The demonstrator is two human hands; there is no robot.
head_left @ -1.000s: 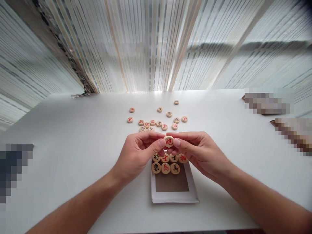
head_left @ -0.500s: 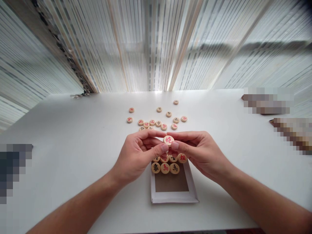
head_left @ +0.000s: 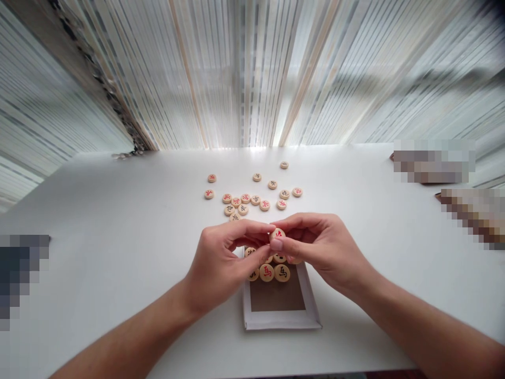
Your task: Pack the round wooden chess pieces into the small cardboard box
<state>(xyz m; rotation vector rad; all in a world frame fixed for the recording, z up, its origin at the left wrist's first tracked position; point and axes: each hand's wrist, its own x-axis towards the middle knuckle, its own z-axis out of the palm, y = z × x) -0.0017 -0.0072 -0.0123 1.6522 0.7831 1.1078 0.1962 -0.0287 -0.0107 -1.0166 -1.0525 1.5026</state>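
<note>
Hands meet in the middle, just above the far end of a flat cardboard box. The left hand and the right hand both pinch one round wooden Chinese chess piece with a red mark on top. The fingers of the left hand close on its left edge. The thumb and first finger of the right hand close on its right edge. So the piece is up in the air between the two hands, not touching the box. Under the hands, more round pieces lie flat, side by side, in the far part of the box. Of the two nearest, one has a red mark and one a black mark. The near part of the box shows a bare brown bottom. The box lies on a white counter. Farther back, past the hands, loose pieces lie spread out on the counter, some marked red and some black. Striped white curtains hang behind the counter.
</note>
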